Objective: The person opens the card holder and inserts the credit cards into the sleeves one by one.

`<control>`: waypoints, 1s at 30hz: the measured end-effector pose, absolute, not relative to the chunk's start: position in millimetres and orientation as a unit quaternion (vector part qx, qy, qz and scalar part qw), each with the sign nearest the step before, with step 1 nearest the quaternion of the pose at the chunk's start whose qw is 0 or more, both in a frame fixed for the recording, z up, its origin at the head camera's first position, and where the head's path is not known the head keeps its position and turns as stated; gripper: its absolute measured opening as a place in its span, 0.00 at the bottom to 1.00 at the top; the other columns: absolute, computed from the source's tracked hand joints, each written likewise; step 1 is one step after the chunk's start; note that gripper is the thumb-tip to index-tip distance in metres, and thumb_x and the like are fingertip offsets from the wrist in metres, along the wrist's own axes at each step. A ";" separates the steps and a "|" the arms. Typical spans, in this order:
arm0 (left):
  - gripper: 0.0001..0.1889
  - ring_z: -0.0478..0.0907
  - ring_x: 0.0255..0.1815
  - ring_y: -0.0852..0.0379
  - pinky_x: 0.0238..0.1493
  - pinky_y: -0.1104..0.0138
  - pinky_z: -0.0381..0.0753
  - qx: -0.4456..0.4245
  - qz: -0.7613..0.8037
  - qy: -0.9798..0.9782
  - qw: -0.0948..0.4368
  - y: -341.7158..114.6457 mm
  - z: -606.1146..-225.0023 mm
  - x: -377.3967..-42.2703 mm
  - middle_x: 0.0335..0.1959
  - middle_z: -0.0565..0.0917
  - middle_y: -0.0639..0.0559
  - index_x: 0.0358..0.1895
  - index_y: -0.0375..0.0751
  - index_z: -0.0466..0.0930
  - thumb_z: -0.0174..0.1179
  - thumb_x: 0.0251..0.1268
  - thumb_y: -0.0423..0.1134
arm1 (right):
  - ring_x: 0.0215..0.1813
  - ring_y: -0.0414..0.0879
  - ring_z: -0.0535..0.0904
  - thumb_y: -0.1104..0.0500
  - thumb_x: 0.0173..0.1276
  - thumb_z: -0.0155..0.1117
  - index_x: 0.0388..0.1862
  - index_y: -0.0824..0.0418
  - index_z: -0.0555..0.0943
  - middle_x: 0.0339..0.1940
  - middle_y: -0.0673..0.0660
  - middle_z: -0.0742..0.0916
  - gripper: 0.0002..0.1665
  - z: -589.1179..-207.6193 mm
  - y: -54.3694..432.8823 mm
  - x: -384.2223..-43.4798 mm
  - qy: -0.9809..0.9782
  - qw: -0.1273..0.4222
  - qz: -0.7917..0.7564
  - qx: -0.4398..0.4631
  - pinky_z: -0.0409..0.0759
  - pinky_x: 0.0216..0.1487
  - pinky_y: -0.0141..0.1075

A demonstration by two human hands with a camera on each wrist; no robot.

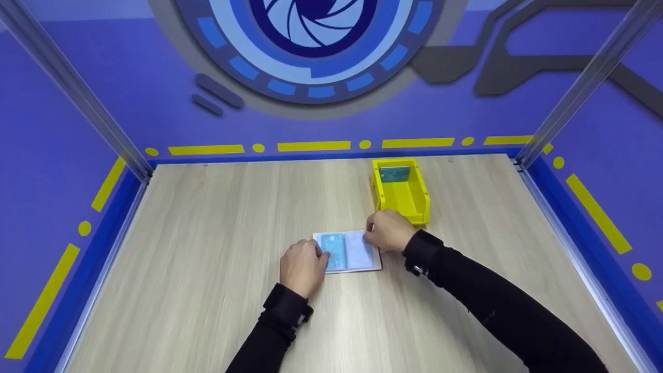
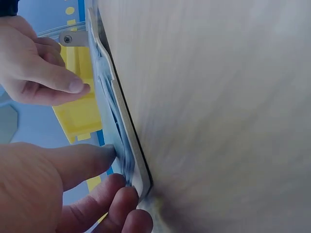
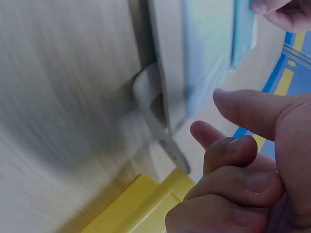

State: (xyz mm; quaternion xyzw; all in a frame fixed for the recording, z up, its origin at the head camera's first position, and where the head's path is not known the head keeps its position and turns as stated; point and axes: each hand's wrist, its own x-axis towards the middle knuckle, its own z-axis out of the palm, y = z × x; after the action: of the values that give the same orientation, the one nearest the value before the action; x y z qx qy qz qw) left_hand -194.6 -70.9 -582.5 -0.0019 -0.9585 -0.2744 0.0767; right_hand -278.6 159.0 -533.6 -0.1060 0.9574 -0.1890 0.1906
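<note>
A small card holder (image 1: 362, 269) lies spread on the table, with clear sleeves inside. Its left sleeve contains a light-blue card (image 1: 333, 248); the right page (image 1: 356, 251) looks pale and plain. My left hand (image 1: 301, 267) grips the holder's left edge, thumb (image 2: 104, 158) on the page and fingertips at the rim. Over the upper right corner hovers my right hand (image 1: 391, 230), its fingers loosely curled, thumb and index finger apart with nothing between them. A closing strap (image 3: 163, 136) sticks out from the holder's right side.
Just beyond my right hand stands a yellow bin (image 1: 423, 204). A teal card (image 1: 394, 174) leans against its back wall. The wooden table (image 1: 217, 248) is bounded by blue panels and metal posts (image 1: 585, 77).
</note>
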 end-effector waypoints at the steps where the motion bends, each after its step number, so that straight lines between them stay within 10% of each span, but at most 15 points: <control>1: 0.13 0.81 0.29 0.54 0.33 0.58 0.80 -0.002 -0.277 -0.958 0.076 -70.8 -582.8 -194.6 0.28 0.85 0.53 0.28 0.46 0.87 0.78 0.68 0.46 | 0.39 0.49 0.83 0.51 0.77 0.73 0.49 0.59 0.92 0.36 0.54 0.89 0.13 -534.9 158.5 -279.7 0.958 0.194 -0.185 -0.105 0.78 0.41 0.38; 30: 0.13 0.80 0.27 0.56 0.31 0.61 0.78 -0.013 -0.287 -0.955 0.078 -75.9 -584.5 -195.0 0.27 0.85 0.55 0.27 0.48 0.86 0.77 0.68 0.47 | 0.26 0.45 0.83 0.55 0.79 0.64 0.40 0.59 0.89 0.29 0.54 0.87 0.11 -531.7 155.9 -288.6 0.938 0.224 -0.234 -0.123 0.80 0.27 0.34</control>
State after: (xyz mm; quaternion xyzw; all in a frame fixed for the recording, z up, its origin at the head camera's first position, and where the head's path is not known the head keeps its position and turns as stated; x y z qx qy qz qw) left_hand -195.0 -75.9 -584.5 -0.0126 -0.9547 -0.2867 0.0783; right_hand -288.6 155.9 -531.7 -0.1231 0.9379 -0.2345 0.2239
